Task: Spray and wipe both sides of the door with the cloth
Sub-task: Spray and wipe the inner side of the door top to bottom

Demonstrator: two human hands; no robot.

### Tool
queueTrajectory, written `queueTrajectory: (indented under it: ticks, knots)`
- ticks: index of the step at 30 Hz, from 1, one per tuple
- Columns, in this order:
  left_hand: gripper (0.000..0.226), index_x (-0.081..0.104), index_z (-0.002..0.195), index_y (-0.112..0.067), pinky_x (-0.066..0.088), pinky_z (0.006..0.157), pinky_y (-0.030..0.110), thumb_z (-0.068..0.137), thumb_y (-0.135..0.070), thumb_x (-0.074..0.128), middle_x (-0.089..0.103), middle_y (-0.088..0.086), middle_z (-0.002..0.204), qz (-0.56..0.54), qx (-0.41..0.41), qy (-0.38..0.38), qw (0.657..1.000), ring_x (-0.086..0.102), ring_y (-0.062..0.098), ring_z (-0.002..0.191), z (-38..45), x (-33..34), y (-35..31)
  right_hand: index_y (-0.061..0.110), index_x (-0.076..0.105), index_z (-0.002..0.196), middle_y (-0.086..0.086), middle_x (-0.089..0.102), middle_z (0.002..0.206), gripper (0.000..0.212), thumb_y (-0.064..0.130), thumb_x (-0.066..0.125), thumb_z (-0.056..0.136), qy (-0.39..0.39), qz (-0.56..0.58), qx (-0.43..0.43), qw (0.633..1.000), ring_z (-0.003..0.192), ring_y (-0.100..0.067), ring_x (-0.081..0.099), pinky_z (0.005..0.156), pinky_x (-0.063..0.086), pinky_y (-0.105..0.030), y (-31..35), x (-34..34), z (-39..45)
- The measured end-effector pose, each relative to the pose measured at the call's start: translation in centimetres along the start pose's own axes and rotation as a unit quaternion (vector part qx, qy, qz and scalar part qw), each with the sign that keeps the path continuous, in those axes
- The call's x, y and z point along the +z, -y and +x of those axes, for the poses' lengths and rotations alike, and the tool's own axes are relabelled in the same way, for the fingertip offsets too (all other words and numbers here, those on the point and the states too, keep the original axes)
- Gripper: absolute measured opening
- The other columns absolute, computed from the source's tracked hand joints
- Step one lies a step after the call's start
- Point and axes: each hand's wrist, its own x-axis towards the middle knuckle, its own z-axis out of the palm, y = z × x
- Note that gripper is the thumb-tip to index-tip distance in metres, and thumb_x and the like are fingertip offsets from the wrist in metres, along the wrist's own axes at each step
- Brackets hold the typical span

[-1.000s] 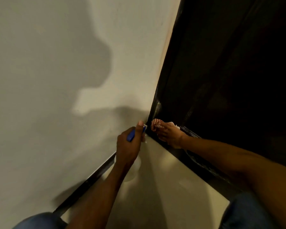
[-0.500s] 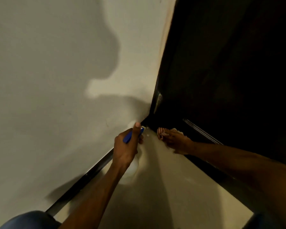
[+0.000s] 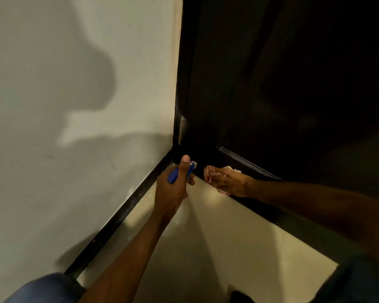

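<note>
The dark door [image 3: 282, 84] fills the right side of the view, down to the floor. My left hand [image 3: 173, 189] grips a spray bottle [image 3: 177, 171] with a blue trigger head, thumb raised, its nozzle toward the door's bottom corner. The bottle's pale body is mostly hidden under the hand. My right hand [image 3: 230, 182] presses a pink and white cloth [image 3: 210, 173] against the bottom edge of the door, just right of the bottle.
A pale wall [image 3: 64, 106] stands on the left with a black skirting strip [image 3: 123, 215] along its foot. Cream floor tile [image 3: 217, 248] lies below. My knees in blue trousers [image 3: 44, 289] show at the bottom corners.
The view has swung so the door's bottom corner sits lower and nearer the middle. My right hand with the cloth has slid a little along the door's bottom edge. The left hand keeps the bottle.
</note>
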Motion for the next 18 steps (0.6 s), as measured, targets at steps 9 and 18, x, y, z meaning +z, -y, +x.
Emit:
queueTrajectory:
  ticks: [9, 18]
  knots:
    - [0.057, 0.074, 0.091, -0.013, 0.052, 0.053, 0.028, 0.095, -0.061, 0.044, 0.071, 0.005, 0.073, -0.014, 0.002, -0.054, 0.998, 0.068, 0.019, 0.068, 1.9, -1.0, 0.0, 0.016, 0.002, 0.161, -0.016, -0.006, 0.168, 0.075, 0.034, 0.043, 0.101, -0.125, -0.113, 0.216, 0.962, 0.153, -0.039, -0.013, 0.121, -0.011, -0.059, -7.8, -7.5, 0.2]
    - [0.057, 0.070, 0.087, -0.017, 0.051, 0.053, 0.026, 0.087, -0.068, 0.043, 0.070, 0.004, 0.073, -0.007, -0.004, -0.001, 1.000, 0.063, 0.008, 0.058, 2.0, 4.4, -1.2, 0.008, -0.014, 0.156, -0.017, -0.020, 0.163, 0.075, 0.026, 0.032, 0.101, -0.154, 0.006, 0.219, 0.964, 0.146, -0.038, -0.026, 0.113, -0.030, -0.054, -0.4, 1.4, -8.1]
